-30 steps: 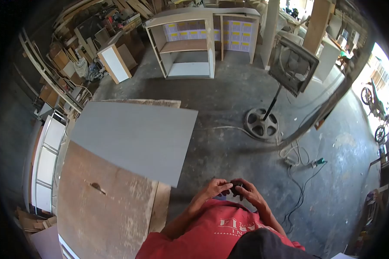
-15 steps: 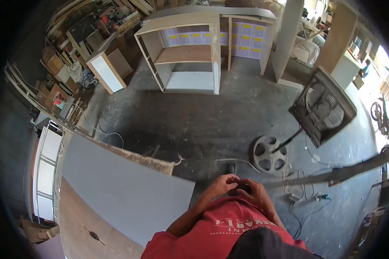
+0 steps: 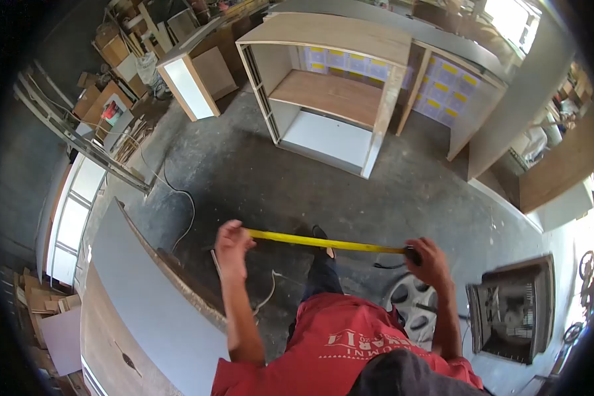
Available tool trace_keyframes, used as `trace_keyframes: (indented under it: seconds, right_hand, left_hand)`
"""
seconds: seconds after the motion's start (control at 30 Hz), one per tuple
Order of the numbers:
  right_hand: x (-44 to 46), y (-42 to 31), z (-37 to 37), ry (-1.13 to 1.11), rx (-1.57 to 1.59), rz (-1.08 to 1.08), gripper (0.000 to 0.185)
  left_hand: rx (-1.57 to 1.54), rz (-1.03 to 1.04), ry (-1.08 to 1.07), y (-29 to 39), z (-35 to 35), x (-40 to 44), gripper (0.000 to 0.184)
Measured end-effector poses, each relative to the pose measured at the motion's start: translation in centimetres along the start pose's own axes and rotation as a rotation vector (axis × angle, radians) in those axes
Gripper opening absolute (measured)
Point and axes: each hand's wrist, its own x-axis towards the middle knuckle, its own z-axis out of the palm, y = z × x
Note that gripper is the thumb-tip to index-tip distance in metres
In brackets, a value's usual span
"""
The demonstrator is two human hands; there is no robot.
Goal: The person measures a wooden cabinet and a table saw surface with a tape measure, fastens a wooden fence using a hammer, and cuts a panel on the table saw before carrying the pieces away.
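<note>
Stretching yellow tape (image 3: 323,242), left hand (image 3: 232,243) to right hand (image 3: 429,261), shirt (image 3: 350,318) reading "ARI".

Window (image 3: 511,22): glaring white, right of the shelf cabinet (image 3: 330,32)
Concrete floor (image 3: 244,178): dim before the cabinet, paler to its right
Left hand (image 3: 232,244): slightly blurred
Outer view: curved, blackened at corners
</note>
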Motion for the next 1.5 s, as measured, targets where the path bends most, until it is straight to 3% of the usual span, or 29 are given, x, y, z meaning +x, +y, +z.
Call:
trace_keyframes:
  seconds: [0.23,0.37,0.43,0.5,0.63,0.77,0.83,0.87,0.93,1.03,1.17,1.27,1.4,1.43,1.5]
  right_hand:
    - [11.6,11.2,-7.4,0.196,-0.138,0.180,0.035]
    - [18.5,11.6,-10.4,0.244,-0.183,0.230,0.031]
    - [22.5,11.3,-11.1,0.355,-0.134,0.341,0.030]
    - [26.4,12.7,-11.6,0.398,-0.135,0.306,0.028]
    - [36.4,13.1,-12.8,0.423,-0.135,0.264,0.029]
    - [48.0,14.7,-13.2,0.405,-0.160,0.166,0.027]
    - [53.6,15.1,-13.1,0.380,-0.144,0.173,0.027]
    - [56.4,15.3,-13.0,0.369,-0.132,0.189,0.028]
    - [60.9,15.6,-12.8,0.351,-0.129,0.156,0.027]
    - [65.6,15.3,-12.7,0.353,-0.141,0.089,0.025]
    - [68.1,16.2,-13.2,0.303,-0.106,0.147,0.024]
    - [68.9,19.7,-13.1,0.283,-0.009,0.170,0.023]
    - [70.3,22.5,-15.4,0.298,-0.228,0.113,0.025]
    - [70.0,23.2,-15.8,0.328,-0.213,0.191,0.024]
    - [68.9,25.7,-16.8,0.356,-0.242,0.193,0.025]
  left_hand:
    - [-0.279,0.141,0.317,2.7,0.9,32.2,0.026]
    - [-0.373,0.116,0.162,4.9,9.5,46.9,0.032]
    - [-0.349,0.103,0.075,6.1,15.2,52.1,0.044]
    - [-0.393,0.117,0.089,7.0,22.2,55.7,0.058]
    - [-0.322,0.112,-0.118,8.7,34.0,57.0,0.067]
    - [-0.138,0.230,-0.110,5.3,41.4,58.7,0.064]
    - [0.160,0.571,-0.170,2.8,43.6,59.9,0.053]
    - [0.161,0.579,-0.157,2.3,44.4,60.1,0.053]
    - [0.513,0.663,-0.046,3.7,45.8,58.6,0.044]
    - [0.598,0.814,-0.064,5.8,46.6,58.8,0.037]
    - [0.625,0.844,-0.126,6.0,46.7,62.2,0.040]
    - [0.644,0.740,-0.110,6.6,46.2,63.5,0.038]
    - [0.707,0.636,-0.255,5.7,48.2,64.6,0.037]
    - [0.687,0.594,-0.287,5.6,48.4,64.6,0.037]
    - [0.721,0.688,-0.336,4.1,48.3,65.1,0.037]
